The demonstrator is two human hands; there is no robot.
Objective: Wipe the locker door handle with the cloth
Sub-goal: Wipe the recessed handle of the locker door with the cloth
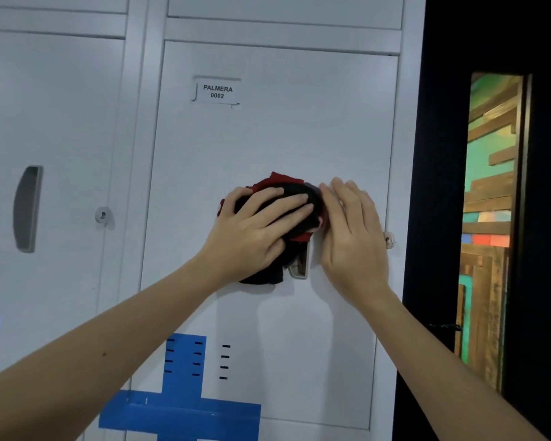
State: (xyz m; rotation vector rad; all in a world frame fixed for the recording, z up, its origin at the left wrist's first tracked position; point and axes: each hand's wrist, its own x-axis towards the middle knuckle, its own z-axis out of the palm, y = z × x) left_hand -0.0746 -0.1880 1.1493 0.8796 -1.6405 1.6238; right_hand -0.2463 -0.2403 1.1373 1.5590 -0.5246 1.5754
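Nearest the lens, the left forearm (109, 345) and the right forearm (442, 361) reach up to the locker door (268, 138). The left hand (258, 224) presses the cloth (299, 229), a bunched black and red wad, against the door handle (301, 265). Its grip is open, with the fingers spread and nearly straight over the fabric rather than curled round it. The right hand (350, 237) lies flat on the door just beside the cloth, its grip also open and holding nothing, the fingertips touching the wad's edge. The cloth covers most of the handle; only the lower end shows beneath it. By my reading the wiping is under way on the upper part, while that bare lower end is left to do; whether any of it is clean yet I cannot tell. Counted: two hands, one cloth, two handles including the neighbouring handle (27, 208) on the door to the left, two locks (103, 214), one name label (217, 92), and three columns of four vent slots (225, 361), two of them on blue tape (182, 409).
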